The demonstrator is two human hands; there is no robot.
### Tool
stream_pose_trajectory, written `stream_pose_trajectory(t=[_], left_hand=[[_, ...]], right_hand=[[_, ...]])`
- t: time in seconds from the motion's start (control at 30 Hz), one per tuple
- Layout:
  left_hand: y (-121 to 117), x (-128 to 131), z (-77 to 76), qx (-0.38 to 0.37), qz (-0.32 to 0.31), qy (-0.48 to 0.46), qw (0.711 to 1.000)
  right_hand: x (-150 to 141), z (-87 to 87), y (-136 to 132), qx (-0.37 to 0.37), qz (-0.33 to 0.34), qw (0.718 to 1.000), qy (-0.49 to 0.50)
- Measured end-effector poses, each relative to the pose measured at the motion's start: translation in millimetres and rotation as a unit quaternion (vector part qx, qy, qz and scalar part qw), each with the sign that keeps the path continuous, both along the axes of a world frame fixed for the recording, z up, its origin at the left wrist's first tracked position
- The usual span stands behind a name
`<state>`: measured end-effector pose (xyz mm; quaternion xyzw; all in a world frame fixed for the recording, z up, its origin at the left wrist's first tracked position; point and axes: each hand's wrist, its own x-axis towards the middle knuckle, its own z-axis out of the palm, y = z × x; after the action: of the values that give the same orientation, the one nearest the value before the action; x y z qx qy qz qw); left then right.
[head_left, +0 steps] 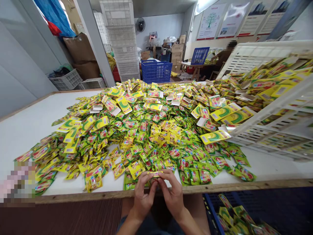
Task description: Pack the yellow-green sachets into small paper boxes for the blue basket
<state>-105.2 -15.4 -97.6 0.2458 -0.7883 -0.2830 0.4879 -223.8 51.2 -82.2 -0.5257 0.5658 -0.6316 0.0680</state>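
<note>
Both of my hands meet at the table's front edge around one small yellow box (pixel 154 174). My left hand (pixel 144 192) pinches its left end between thumb and fingers, and my right hand (pixel 171 192) grips its right end the same way. Much of the box is hidden behind my fingers. Just beyond my hands lies a wide heap of small green sachets (pixel 149 148) with red fruit prints. Yellow sachets (pixel 135 169) are mixed in close to my left hand. Flat yellow cartons (pixel 124 104), some with flaps open, rest on top of the heap.
A white crate (pixel 266 130) full of cartons lies tipped on its side at the right. Below the table edge, a blue crate (pixel 214 213) holds more cartons. Stacked white crates (pixel 119 39) and a blue basket (pixel 156 70) stand behind. A person (pixel 226 55) sits at a far table.
</note>
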Motion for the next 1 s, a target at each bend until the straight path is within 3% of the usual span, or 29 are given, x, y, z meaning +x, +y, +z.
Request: stream_pose_trajectory(t=[0.77,1.0], left_hand=[[-0.5,-2.0,1.2,-0.013,0.005,0.0,1.0],[4.5,-4.5,5.3,0.073,0.011,0.0,0.997]], right_hand=[[1.3,-3.3,0.0,-0.002,-0.014,1.0,-0.002],[5.3,-2.4,1.5,0.011,-0.037,0.999,0.006]])
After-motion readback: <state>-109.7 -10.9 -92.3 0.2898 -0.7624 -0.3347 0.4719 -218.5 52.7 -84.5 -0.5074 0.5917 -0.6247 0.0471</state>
